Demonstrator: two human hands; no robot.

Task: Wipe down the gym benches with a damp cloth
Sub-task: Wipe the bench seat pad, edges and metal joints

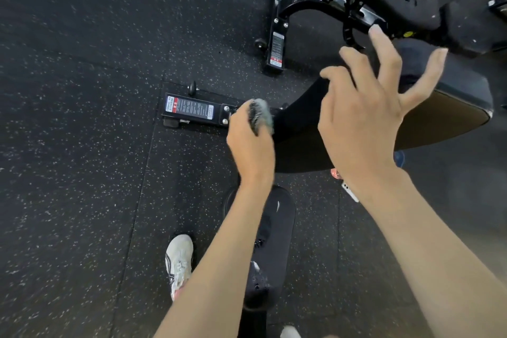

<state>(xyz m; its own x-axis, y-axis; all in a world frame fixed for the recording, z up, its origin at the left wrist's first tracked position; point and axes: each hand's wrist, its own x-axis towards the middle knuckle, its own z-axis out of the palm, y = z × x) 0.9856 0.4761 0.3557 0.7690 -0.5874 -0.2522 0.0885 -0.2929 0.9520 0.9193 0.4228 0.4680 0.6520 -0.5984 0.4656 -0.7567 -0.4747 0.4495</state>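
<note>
Holding the balled cloth [262, 118] in left hand [251, 148] at left end of the surface [444, 118], long axis heading right under the splayed, empty right hand [362, 123]

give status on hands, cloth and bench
Left hand grips cloth at bench edge. Right hand open, fingers spread over bench. Nothing seen in the way; blur hides cloth contact.

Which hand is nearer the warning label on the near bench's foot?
Left. The left hand, gripping the cloth, is just right of the label; the right hand hovers farther right, fingers spread, in front of the bench pad.
</note>
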